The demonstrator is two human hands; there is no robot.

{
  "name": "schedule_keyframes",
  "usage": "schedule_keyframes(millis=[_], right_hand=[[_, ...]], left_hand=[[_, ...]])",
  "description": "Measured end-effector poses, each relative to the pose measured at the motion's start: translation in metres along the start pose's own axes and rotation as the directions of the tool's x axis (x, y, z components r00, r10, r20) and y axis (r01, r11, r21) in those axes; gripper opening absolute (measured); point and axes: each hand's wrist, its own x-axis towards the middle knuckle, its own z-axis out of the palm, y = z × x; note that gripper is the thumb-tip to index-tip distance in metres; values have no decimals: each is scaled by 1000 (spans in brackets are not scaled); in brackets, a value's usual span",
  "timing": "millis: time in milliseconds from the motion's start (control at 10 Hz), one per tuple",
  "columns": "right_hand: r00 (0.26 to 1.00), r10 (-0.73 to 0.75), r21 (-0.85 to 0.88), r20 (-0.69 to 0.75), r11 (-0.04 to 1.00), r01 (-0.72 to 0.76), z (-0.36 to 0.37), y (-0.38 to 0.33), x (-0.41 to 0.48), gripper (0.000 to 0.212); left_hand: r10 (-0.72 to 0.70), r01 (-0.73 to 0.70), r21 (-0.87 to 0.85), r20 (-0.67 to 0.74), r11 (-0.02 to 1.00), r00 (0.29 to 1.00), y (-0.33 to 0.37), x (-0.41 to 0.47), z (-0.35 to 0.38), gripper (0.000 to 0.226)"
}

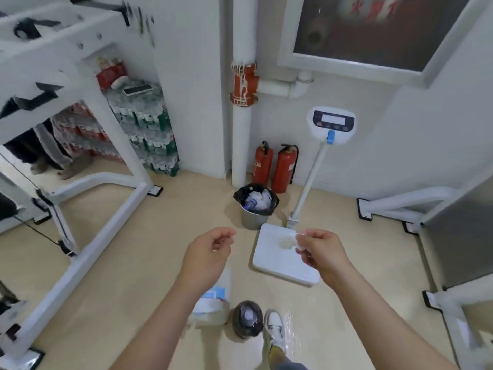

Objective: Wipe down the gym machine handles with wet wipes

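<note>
White walls (192,89), beige floor (149,236), two red extinguishers (284,169) beside a pipe (241,134).

Bin (256,206) stood ahead of me, extinguishers (276,169) behind it, scale (282,260) right of bin. Machine frame (106,209) on my left, water packs (149,134) behind it. Wipes pack (210,305), bottle (246,317) left of my shoe (274,327).
</note>
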Motion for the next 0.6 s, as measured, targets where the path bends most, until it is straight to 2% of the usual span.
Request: schedule_keyframes(millis=[100,200,300,400,500,600], right_hand=[[999,-5,-44,-32,999,4,-3,-33,106,9],[1000,-25,-86,12,996,26,2,-69,196,17],[996,-60,-116,61,991,67,13,-111,267,25],[980,20,-152,196,988,10,22,-136,308,26],[984,57,-106,170,994,-39,20,-142,326,13],[996,72,2,59,997,-73,10,-122,327,22]], left_hand=[[-15,23,154,-56,988,998,16,77,28,28],[-36,48,191,-65,980,997,37,138,52,33],[-51,68,143,-121,987,991,59,190,72,36],[-46,65,123,-155,990,987,76,227,86,29],[-22,42,156,-128,987,991,80,247,94,31],[-57,83,196,-139,977,989,82,258,94,41]])
